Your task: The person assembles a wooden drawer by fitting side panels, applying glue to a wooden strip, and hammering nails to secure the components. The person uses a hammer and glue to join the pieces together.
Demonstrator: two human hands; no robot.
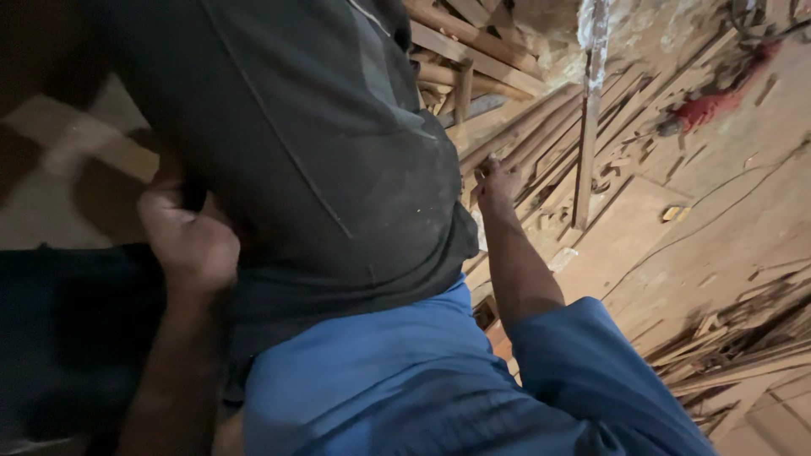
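The largest thing here is one dark grey garment [287, 143], hanging or stretched across the upper left and middle of the view, its lower hem running down to the blue cloth; below it comes one stretch of blue clothing [380, 380], filling the bottom centre and a sleeve at the right; then the wooden floor [718, 228], dusty, open and bare in a broad patch on the right, the only free room to move; its edges are crowded, one heap of long wooden slats [524, 127] leaning from the top centre down toward the middle, and a second heap of thin offcuts [735, 346] along the lower right edge; one upright pale post [589, 118] stands between the slats and the open floor; one red tool [710, 105] lies near the top right, blurred, with a thin cable trailing across the boards.

Two hands show; the left hand [190, 241] is clenched, its fingers bunched against the edge of the dark garment at the left, seemingly gripping the cloth; the right hand [497, 181] reaches forward past the garment's right edge, fingers curled at the ends of the slats, touching them; whether it truly grips one I cannot tell.
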